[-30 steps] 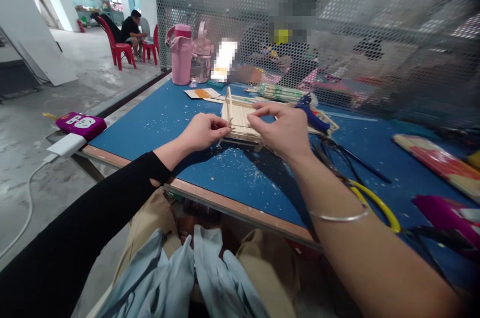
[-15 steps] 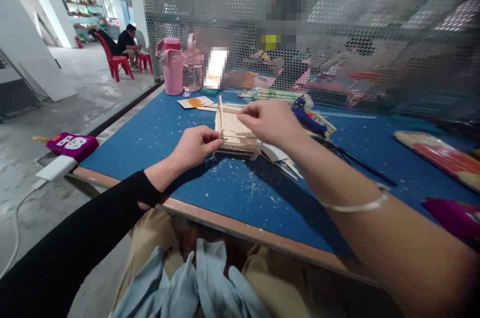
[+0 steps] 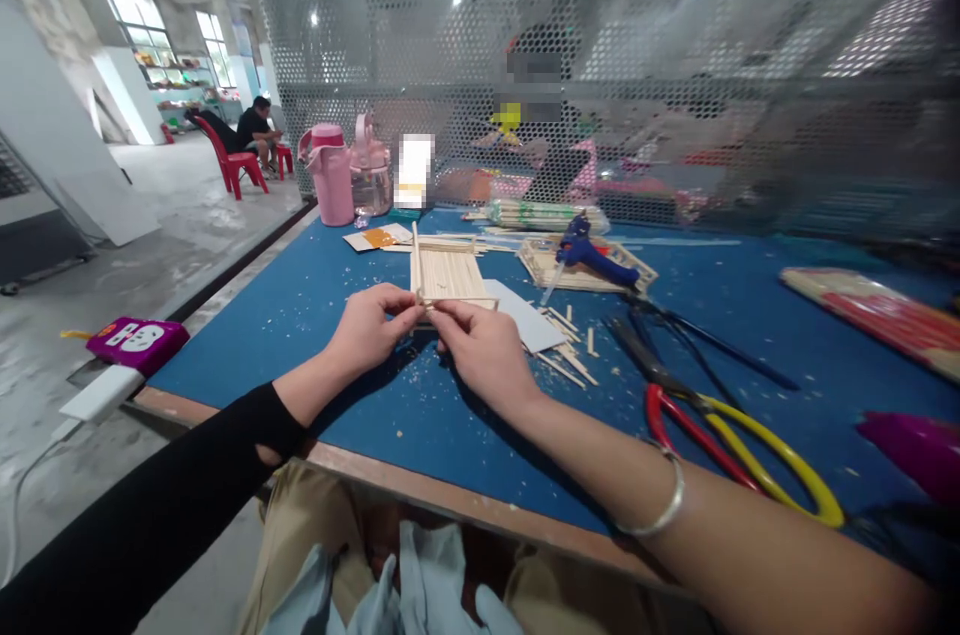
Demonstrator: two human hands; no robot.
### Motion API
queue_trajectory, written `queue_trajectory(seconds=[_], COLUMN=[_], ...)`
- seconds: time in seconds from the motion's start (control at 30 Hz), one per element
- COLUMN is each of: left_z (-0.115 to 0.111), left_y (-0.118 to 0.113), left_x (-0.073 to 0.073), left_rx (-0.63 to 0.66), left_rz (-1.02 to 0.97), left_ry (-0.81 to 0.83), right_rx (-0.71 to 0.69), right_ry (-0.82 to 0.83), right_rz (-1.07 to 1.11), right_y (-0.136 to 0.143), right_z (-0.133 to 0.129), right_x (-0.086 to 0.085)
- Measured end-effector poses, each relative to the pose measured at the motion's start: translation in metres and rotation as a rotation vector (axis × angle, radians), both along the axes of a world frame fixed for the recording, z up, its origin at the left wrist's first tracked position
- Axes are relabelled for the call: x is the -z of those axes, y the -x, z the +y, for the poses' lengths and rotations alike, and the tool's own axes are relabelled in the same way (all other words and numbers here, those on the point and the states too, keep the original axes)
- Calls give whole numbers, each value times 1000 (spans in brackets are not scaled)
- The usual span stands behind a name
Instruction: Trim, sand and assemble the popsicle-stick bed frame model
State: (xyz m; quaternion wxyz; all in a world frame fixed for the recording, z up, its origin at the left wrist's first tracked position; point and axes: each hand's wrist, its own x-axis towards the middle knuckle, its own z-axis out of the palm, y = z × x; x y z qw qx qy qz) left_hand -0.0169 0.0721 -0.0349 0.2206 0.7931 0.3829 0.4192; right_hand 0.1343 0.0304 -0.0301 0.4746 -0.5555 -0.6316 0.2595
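Note:
A small panel of pale wooden sticks (image 3: 454,273) lies on the blue tabletop, with raised sticks along its left side and near edge. At its near left corner my left hand (image 3: 375,327) is closed, thumb and fingers pinching the corner. My right hand (image 3: 484,350) is also closed, its fingertips on the stick along the near edge, almost touching the left hand. The fingers partly hide that corner. Just right of the panel lie a white card (image 3: 525,315) and cut stick pieces (image 3: 574,355).
A blue glue gun (image 3: 600,260) rests on another stick frame (image 3: 536,267). Scissors with red and yellow handles (image 3: 780,450) lie at right. A pink bottle (image 3: 331,177) and a packet of sticks (image 3: 544,215) stand near the mesh screen (image 3: 420,45). A purple power strip (image 3: 139,340) sits at left.
My right hand has come down and toward me from above the panel to its near edge, beside my left hand. The view has shifted, showing the scissors.

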Motion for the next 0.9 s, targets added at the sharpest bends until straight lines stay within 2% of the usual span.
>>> queue_trajectory(seconds=[0.2,0.37,0.53,0.67,0.7,0.73,0.83,0.9], left_z=[2,7,11,-14,-24,-33,-53,-54], left_y=[-6,-7,-2,-3,-6,-11,-31,-45], left_x=[-1,1,1,-4,-6,-8,-14,-19], left_rx=[-86,-159,-239,-356,-316,-217,185,300], left_rz=[19,5,-39,-147,-189,-211,-217,-282], left_ry=[-36,-35,21,20,37,114,619,813], right_rx=[23,12,-1,-43,-67,-98,-187,-210], right_ry=[81,111,128,162,165,160,106,66], right_rz=[245,356,371,248,195,143,66,46], right_y=[7,-6,-33,-49,-52,-53,-53,-52], right_z=[12,6,-4,-20,-25,-29,-35,-33], right_x=[8,-1,-17,-24,-25,-24,-21,-20])
